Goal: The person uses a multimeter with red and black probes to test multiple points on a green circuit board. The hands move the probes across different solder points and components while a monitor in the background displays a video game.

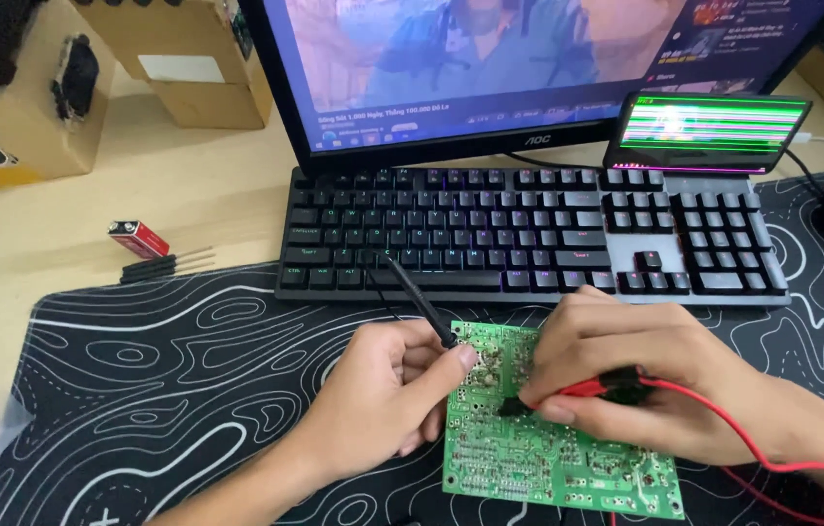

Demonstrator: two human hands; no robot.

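A green circuit board (pixel 529 458) lies solder side up on a black desk mat (pixel 168 370) with white wavy lines. My left hand (pixel 383 394) pinches a thin black test probe (pixel 414 295) whose tip touches the board's upper left corner. My right hand (pixel 646 375) grips a red test probe (pixel 582 390) with its tip pressed on the board near the middle. A red lead (pixel 763 453) runs from it to the lower right.
A black keyboard (pixel 529 234) sits behind the mat, with a monitor (pixel 529 68) and a small glitching screen (pixel 709 131) beyond it. A red battery (pixel 139 239) and black screwdrivers (pixel 163 265) lie at left. Cardboard boxes (pixel 188 58) stand at the back left.
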